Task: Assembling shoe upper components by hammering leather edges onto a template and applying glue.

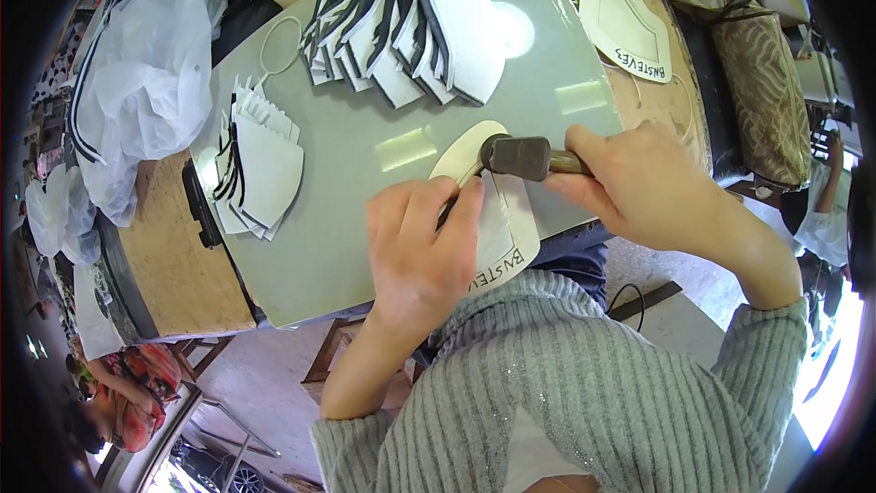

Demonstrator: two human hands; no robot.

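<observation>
My right hand (652,183) is closed around the wooden handle of a hammer (522,158). The hammer's dark metal head rests on or just over the upper part of a cream, curved flat template (525,219) with handwriting on it. Close beside the head, my left hand (415,242) has its fingers bent and pressed together on the template. A white cut piece (494,230) lies within the template's outline, and a dark edge shows between my left fingers. The template lies at the near edge of a grey-green smooth work board (342,183).
A large fanned stack of white pieces with black edging (411,32) lies at the back, a smaller stack (269,164) at left. Another cream template (625,18) is at far right, near a patterned pouch (757,91). Clear plastic bags (151,82) hang left; a person (132,397) sits lower left.
</observation>
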